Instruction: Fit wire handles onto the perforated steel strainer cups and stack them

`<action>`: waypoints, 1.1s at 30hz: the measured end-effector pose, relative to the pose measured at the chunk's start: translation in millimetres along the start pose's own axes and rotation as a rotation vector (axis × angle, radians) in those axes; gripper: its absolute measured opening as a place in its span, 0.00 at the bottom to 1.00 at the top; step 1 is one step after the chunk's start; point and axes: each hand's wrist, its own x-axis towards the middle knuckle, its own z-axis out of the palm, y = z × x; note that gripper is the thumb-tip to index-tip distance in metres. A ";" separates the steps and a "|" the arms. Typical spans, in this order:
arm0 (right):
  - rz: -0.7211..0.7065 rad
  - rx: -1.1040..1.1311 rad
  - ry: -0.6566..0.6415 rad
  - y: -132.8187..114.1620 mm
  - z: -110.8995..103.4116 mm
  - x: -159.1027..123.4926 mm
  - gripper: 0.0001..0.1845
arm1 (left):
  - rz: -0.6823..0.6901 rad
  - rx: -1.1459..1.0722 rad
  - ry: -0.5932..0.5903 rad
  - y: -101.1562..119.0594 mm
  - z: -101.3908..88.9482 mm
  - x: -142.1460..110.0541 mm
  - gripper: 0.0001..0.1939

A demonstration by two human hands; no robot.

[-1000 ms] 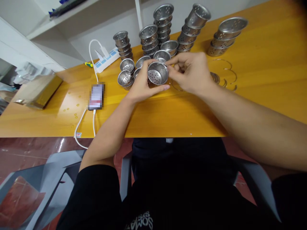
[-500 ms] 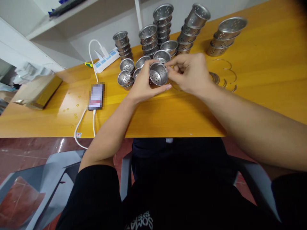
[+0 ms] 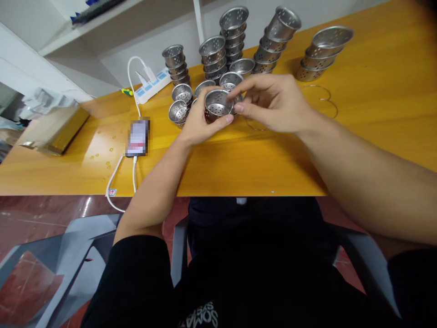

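My left hand (image 3: pixel 201 120) is wrapped round a small perforated metal cup (image 3: pixel 218 110), its mouth tipped up toward me. At the cup's right rim is my right hand (image 3: pixel 269 102). Its index finger and thumb stand a little apart, with nothing visible between them, and the index fingertip reaches over the rim. Whether it touches the metal I cannot tell. Just behind the held cup are more perforated cups, among them a loose cup (image 3: pixel 231 81) and a small cup (image 3: pixel 178 111) on the left.
Tall stacks of cups stand at the back, including a leaning stack (image 3: pixel 269 50) and a right-hand stack (image 3: pixel 316 59). Thin wire rings (image 3: pixel 329 98) lie right of my hands. A phone (image 3: pixel 137 136), power strip (image 3: pixel 153 86) and cardboard box (image 3: pixel 58 132) are on the left.
The held cup has moved slightly left and its mouth has tilted more upward. My right thumb and index finger have come apart at the rim.
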 end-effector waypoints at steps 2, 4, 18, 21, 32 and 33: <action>0.031 0.019 -0.043 -0.8 0.5 -0.8 0.26 | 0.016 -0.012 -0.030 0.9 -1.1 -0.8 0.51; 0.060 0.056 -0.060 0.5 2.2 -1.5 0.25 | 0.027 -0.036 -0.057 4.9 -0.9 -1.1 0.51; 0.185 0.175 0.022 -0.4 6.8 0.7 0.24 | 0.015 0.029 -0.065 19.8 4.6 0.6 0.48; 0.175 0.167 0.018 -2.1 6.5 0.5 0.24 | 0.019 0.026 -0.066 19.0 5.4 0.6 0.47; 0.194 0.170 -0.003 -0.1 3.8 -0.1 0.24 | 0.028 0.008 -0.091 19.6 4.1 1.3 0.49; 0.182 0.157 -0.003 0.4 3.9 0.3 0.25 | 0.025 0.011 -0.093 19.4 4.1 1.2 0.49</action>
